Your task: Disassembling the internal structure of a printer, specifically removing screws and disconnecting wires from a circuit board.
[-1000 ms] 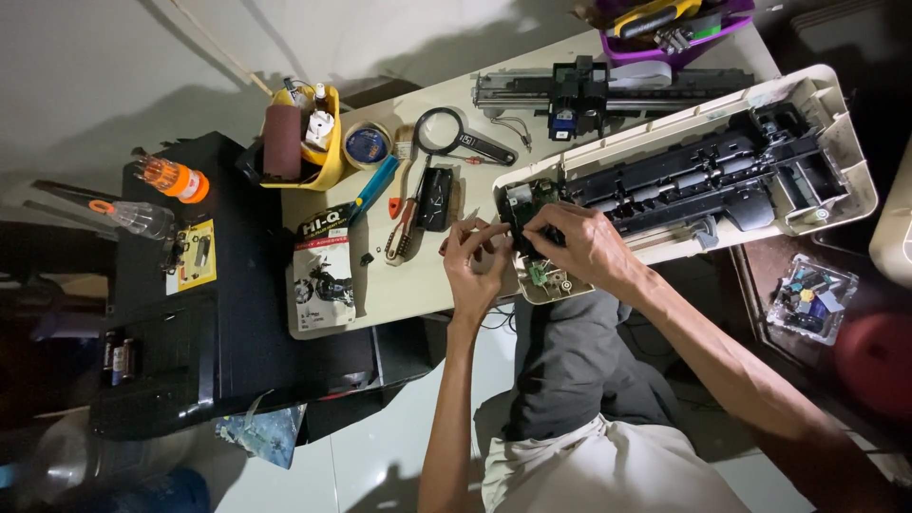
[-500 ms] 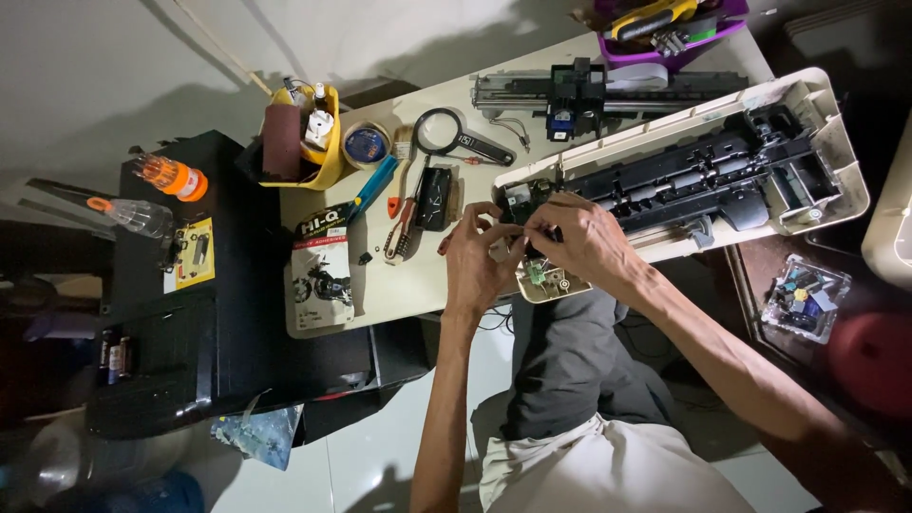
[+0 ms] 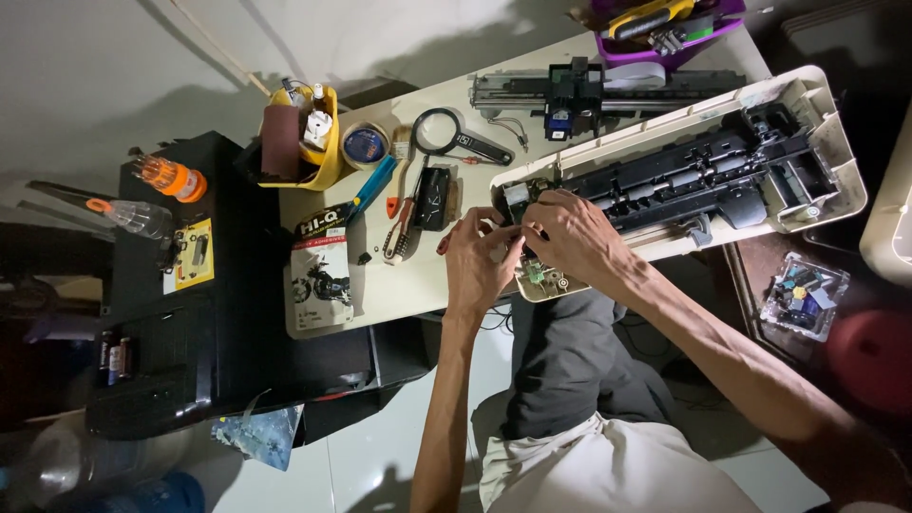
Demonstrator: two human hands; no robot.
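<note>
Printer (image 3: 703, 171): opened beige shell, black insides showing, lies tilted on the table (image 3: 418, 285); landmark for all below.
Head view, left hand (image 3: 480, 266): at printer's near left corner, fingers pinched on a small part there; part itself hidden.
Right hand (image 3: 570, 237): over same corner, fingers curled down; what it grips, cannot tell.
Circuit board (image 3: 541, 280): pokes out under printer's near edge, below both hands.
Magnifier (image 3: 456, 138): left of printer.
Tip: probably steady the shell with one hand, work gently near the board.
</note>
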